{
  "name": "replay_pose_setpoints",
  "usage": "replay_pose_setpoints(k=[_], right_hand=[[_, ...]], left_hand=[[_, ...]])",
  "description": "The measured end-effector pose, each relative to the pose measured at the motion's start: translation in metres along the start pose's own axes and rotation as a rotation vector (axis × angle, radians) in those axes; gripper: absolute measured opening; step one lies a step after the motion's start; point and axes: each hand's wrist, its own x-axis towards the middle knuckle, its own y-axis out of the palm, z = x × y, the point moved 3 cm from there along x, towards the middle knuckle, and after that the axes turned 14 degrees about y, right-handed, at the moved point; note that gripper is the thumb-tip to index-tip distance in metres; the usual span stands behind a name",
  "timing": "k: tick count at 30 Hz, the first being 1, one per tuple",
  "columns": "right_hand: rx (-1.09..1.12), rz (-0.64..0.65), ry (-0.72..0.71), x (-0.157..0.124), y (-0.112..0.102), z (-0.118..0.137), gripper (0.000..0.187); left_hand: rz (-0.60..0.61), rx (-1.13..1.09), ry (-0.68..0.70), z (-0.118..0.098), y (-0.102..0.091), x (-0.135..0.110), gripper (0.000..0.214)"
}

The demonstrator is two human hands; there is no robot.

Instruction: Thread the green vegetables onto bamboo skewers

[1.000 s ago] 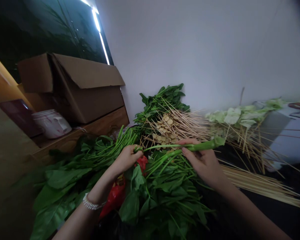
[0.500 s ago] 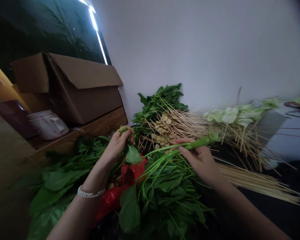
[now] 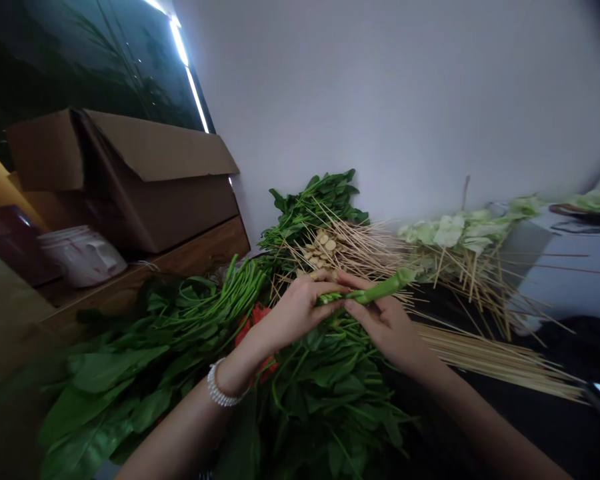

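Note:
My left hand [image 3: 305,300], with a beaded bracelet at its wrist, is closed on thin green stems. Its fingertips meet those of my right hand [image 3: 383,323], which pinches a thick green stalk [image 3: 383,287] whose pale cut end points up to the right. Below both hands lies a pile of leafy greens [image 3: 330,393], partly covered by my left forearm. More leafy greens [image 3: 130,363] spread on the left, their stems gathered near the middle. Between the two piles shows part of a red plastic bag [image 3: 255,323].
Behind my hands, sliced rounds on skewers [image 3: 325,243] lie against another heap of greens [image 3: 310,210]. Skewered pale green leaves [image 3: 450,230] and loose bamboo skewers [image 3: 495,357] are on the right. A cardboard box [image 3: 170,180] and a white mug [image 3: 83,257] stand at the left.
My left hand has moved right, from over the left greens to my right hand, bringing the stems to the stalk. The view has shifted slightly.

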Motion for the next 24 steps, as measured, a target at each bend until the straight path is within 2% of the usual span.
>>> replay_pose_setpoints(k=[7, 12, 21, 24], right_hand=[[-0.07, 0.033, -0.056, 0.0, 0.0, 0.007, 0.041], [-0.051, 0.049, -0.029, 0.001, 0.0, 0.005, 0.041], [-0.062, 0.054, 0.007, 0.002, 0.004, 0.001, 0.042], [-0.054, 0.036, 0.0, 0.001, 0.005, 0.002, 0.04]], left_hand=[[0.034, -0.109, 0.021, -0.008, 0.001, 0.004, 0.026], [0.03, -0.194, 0.016, -0.003, 0.007, 0.001, 0.025], [0.052, 0.05, -0.027, 0.004, 0.01, -0.004, 0.017], [0.014, -0.02, -0.056, 0.008, 0.011, -0.002, 0.013]])
